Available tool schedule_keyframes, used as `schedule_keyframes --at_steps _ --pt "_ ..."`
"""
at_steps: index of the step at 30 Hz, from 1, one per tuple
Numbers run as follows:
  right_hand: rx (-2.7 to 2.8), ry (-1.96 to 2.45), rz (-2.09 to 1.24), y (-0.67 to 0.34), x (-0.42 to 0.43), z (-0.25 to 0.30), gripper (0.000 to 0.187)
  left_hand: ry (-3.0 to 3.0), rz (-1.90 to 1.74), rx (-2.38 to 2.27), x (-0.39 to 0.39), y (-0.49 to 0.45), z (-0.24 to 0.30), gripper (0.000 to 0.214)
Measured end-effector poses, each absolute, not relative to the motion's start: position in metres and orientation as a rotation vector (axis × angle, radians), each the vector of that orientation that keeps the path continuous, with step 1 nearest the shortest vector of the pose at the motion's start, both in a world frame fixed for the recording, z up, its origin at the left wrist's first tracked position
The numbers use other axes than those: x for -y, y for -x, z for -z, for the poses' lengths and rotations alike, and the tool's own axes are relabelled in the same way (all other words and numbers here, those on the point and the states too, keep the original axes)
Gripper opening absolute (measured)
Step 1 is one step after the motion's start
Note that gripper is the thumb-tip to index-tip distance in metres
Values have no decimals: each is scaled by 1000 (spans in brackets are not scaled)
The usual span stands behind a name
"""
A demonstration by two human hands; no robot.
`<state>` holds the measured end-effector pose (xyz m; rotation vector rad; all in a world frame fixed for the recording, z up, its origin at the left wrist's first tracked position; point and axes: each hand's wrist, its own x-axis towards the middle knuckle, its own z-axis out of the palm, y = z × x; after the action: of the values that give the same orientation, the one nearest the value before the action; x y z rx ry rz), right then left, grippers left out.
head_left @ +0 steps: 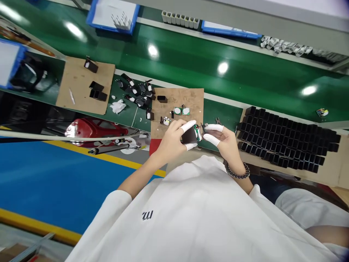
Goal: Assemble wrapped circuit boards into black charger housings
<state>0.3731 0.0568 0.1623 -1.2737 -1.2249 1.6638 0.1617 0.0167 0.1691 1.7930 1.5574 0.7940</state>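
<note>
My left hand (176, 136), with white finger cots on its fingertips, grips a small black rectangular case (189, 136). A green circuit board with a white part (199, 133) sticks out of the case's right end. Thumb and finger of my right hand (220, 138), also in white cots, pinch a small black piece (205, 126) beside that end; thin wires seem to run between the piece and the board. Just beyond my hands, two green boards with white discs (181, 110) lie on a cardboard sheet (195, 95), near an upright black case (162, 99).
Many black cases (283, 140) stand in rows at the right. Pliers (217, 120) lie beyond my right hand. Filled black units (139, 91) are heaped left of the cardboard, near crumpled white tissue (118, 106). Another person's sleeve (308, 207) shows at the lower right.
</note>
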Motion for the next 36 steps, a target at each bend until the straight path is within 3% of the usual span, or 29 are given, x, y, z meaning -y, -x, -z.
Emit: schedule_keyframes --at_steps 8,17,22,26,30,36 --pt "1189 1417 -1534 -385 -24 -160 29 -1888 -851 -1570 5 -187 -151 58" --pt "1430 1382 -1293 -370 -10 -171 16 -2004 -1169 -1697 20 -191 -154 57" --pt "1327 1398 -1441 -365 -16 -157 23 -1972 -1221 -1583 28 -187 -157 45" --pt "1098 1407 -1562 -359 -19 -139 30 -1693 -1073 -1610 30 -185 -146 70" --pt "1209 1343 -1500 -352 -17 -136 26 -1428 -894 -1706 25 -183 -133 93" --pt "1560 1289 -1340 -347 -21 -141 23 -1267 -702 -1738 10 -181 -130 62"
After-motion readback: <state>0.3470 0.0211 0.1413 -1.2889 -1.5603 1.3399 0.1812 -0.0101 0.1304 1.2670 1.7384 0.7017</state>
